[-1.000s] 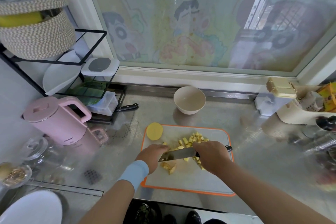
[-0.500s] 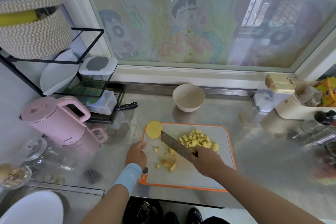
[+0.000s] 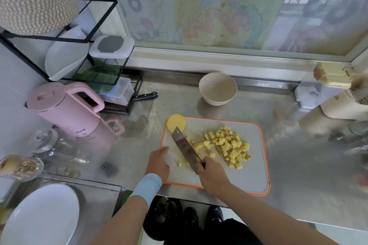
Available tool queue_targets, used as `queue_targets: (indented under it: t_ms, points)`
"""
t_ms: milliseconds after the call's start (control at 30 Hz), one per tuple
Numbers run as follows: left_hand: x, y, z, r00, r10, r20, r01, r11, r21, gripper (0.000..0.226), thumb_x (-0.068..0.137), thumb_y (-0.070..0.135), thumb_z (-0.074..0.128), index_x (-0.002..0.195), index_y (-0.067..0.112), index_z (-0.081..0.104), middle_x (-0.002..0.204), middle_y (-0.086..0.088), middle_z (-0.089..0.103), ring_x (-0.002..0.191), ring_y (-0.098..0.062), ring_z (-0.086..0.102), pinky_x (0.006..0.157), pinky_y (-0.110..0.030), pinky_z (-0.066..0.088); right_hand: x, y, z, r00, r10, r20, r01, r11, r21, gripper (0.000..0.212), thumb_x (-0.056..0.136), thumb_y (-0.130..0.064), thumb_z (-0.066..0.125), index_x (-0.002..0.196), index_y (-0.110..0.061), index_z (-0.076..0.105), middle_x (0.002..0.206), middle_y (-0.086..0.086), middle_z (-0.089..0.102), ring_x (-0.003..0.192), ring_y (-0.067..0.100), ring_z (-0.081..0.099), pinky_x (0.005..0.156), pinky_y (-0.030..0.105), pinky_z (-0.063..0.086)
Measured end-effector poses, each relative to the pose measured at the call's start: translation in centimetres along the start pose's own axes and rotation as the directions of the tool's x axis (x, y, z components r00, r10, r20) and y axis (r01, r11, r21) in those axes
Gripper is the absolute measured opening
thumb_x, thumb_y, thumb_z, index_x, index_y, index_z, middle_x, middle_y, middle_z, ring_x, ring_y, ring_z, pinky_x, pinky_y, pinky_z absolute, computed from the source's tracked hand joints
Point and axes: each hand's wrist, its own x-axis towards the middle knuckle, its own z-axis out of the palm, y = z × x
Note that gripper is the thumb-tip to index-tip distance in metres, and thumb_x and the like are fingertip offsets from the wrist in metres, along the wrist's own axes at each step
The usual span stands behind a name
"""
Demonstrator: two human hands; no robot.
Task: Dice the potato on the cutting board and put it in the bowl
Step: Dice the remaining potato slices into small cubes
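Note:
A grey cutting board with an orange rim (image 3: pixel 251 173) lies on the steel counter. A pile of yellow potato dice (image 3: pixel 227 145) covers its middle right. A round potato slice (image 3: pixel 176 122) sits at the board's far left corner. My right hand (image 3: pixel 213 175) grips the handle of a cleaver (image 3: pixel 185 148), whose blade points toward the slice, its edge against the dice. My left hand (image 3: pixel 159 162) rests on the board's left edge, fingers relaxed, holding nothing. A few loose dice lie between the hands. The beige bowl (image 3: pixel 218 88) stands empty behind the board.
A pink kettle (image 3: pixel 63 109) and a black wire rack (image 3: pixel 83 45) with containers stand at the left; a black-handled knife (image 3: pixel 144 96) lies by the rack. Cream containers (image 3: pixel 334 89) are at the right. A white plate (image 3: pixel 41 217) sits near left. The window runs along the back.
The cleaver has swept rightward, pushing the cut pieces into the pile. My left hand has let go of the potato and moved to the board's left edge.

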Motion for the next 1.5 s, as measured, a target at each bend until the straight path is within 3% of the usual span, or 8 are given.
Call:
queue_targets:
  t_ms: [167,267,367,467,700,1000,1233,1500]
  points:
    - [0.0,0.0,0.1,0.995,-0.097,-0.019,0.088,0.957,-0.277,0.055,0.091,-0.002,0.033,0.124,0.031,0.061,0.129,0.000,0.057,0.101,-0.020,0.062,0.087,-0.029,0.053,0.2,-0.4,1.5,1.000,0.019,-0.001,-0.019,0.998,0.052,0.025,0.100,-0.032,0.041,0.078,-0.021,0.043,0.077,0.003,0.054,0.067,0.019,0.048,0.053,0.032,0.034]
    - [-0.1,-0.1,-0.6,0.968,-0.214,-0.134,0.163,0.935,-0.316,0.044,0.096,-0.001,0.035,0.122,0.020,0.063,0.122,0.001,0.057,0.086,-0.010,0.058,0.063,-0.003,0.042,0.3,-0.5,2.7,0.998,0.012,0.056,-0.013,1.000,0.020,0.024,0.100,-0.034,0.041,0.084,-0.018,0.048,0.084,0.005,0.058,0.076,0.023,0.052,0.064,0.033,0.040]
    - [-0.2,-0.7,-0.8,0.965,-0.203,-0.167,0.160,0.957,-0.243,0.037,0.097,0.005,0.037,0.122,0.019,0.061,0.126,0.000,0.056,0.097,-0.008,0.057,0.080,-0.008,0.038,0.4,-0.4,3.5,0.994,0.001,0.108,0.002,1.000,-0.030,0.024,0.101,-0.036,0.041,0.089,-0.017,0.050,0.088,0.005,0.059,0.081,0.023,0.053,0.067,0.032,0.039]
    - [-0.1,-0.5,-0.6,0.990,-0.122,-0.077,0.106,0.976,-0.189,0.037,0.097,0.005,0.035,0.123,0.019,0.058,0.122,0.006,0.052,0.086,0.003,0.054,0.065,0.000,0.039,0.7,0.6,3.1,0.996,-0.002,0.091,0.011,0.996,-0.094,0.019,0.102,-0.032,0.041,0.092,-0.017,0.048,0.087,0.001,0.057,0.079,0.021,0.053,0.065,0.031,0.040]
    - [1.7,2.3,0.8,0.994,0.000,0.108,0.016,0.988,-0.151,0.044,0.095,0.006,0.037,0.134,0.019,0.052,0.137,0.000,0.050,0.121,-0.015,0.052,0.097,-0.023,0.041,1.2,3.9,-0.6,0.986,0.126,-0.108,-0.133,0.989,-0.061,0.022,0.102,-0.031,0.039,0.086,-0.017,0.047,0.078,0.006,0.059,0.071,0.024,0.056,0.056,0.033,0.038]
    - [6.4,5.2,0.1,0.985,0.149,-0.092,-0.146,0.989,0.033,0.044,0.089,0.000,0.039,0.125,0.018,0.056,0.132,-0.003,0.048,0.125,-0.024,0.041,0.102,-0.032,0.037,2.0,3.0,-1.2,0.978,0.157,-0.136,-0.153,0.988,0.036,0.024,0.102,-0.030,0.038,0.081,-0.020,0.043,0.079,0.005,0.057,0.065,0.019,0.052,0.050,0.031,0.034]
    - [10.6,6.2,-0.9,0.987,0.109,0.114,-0.142,0.929,0.342,0.073,0.086,0.004,0.046,0.149,0.029,0.020,0.159,0.004,0.001,0.144,-0.024,0.004,0.112,-0.037,0.027,3.8,2.8,-1.3,0.962,0.223,-0.161,-0.222,0.975,0.024,0.023,0.103,-0.033,0.035,0.091,-0.017,0.047,0.081,0.006,0.058,0.074,0.026,0.058,0.058,0.033,0.042]
    - [12.9,6.6,-0.6,0.991,0.008,0.135,-0.061,0.918,0.391,0.085,0.078,0.033,0.066,0.147,0.041,0.017,0.157,0.004,0.000,0.140,-0.028,0.008,0.104,-0.038,0.036,4.2,3.0,-2.6,0.955,0.230,-0.186,-0.229,0.973,0.027,0.019,0.102,-0.032,0.035,0.095,-0.019,0.048,0.081,0.006,0.059,0.070,0.024,0.058,0.052,0.031,0.039]
